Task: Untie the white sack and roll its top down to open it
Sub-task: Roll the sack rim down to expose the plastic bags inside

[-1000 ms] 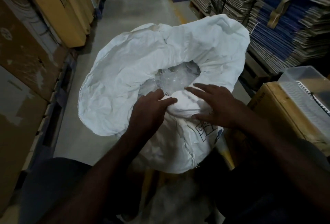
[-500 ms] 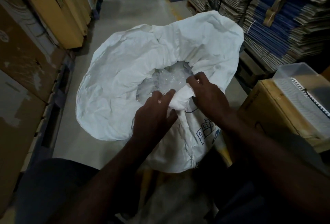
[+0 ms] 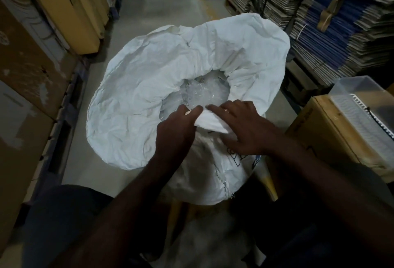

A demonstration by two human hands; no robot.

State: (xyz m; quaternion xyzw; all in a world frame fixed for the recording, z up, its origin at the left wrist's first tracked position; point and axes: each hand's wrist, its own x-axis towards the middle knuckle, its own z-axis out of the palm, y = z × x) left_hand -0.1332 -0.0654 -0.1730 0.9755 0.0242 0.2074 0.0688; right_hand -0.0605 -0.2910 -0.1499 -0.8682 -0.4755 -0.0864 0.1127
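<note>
In a dim aisle of brown cardboard cartons (image 3: 32,71), my left hand (image 3: 177,131) pinches the near rolled rim of the crumpled white woven sack (image 3: 149,88), which stands on the grey concrete floor (image 3: 170,9) with its mouth open over clear plastic contents (image 3: 202,95). My right hand (image 3: 245,131) lies flat, fingers (image 3: 215,108) straight, pressing the same rim. The cloth looks light, soft and limp, best gripped at the rolled cuff.
</note>
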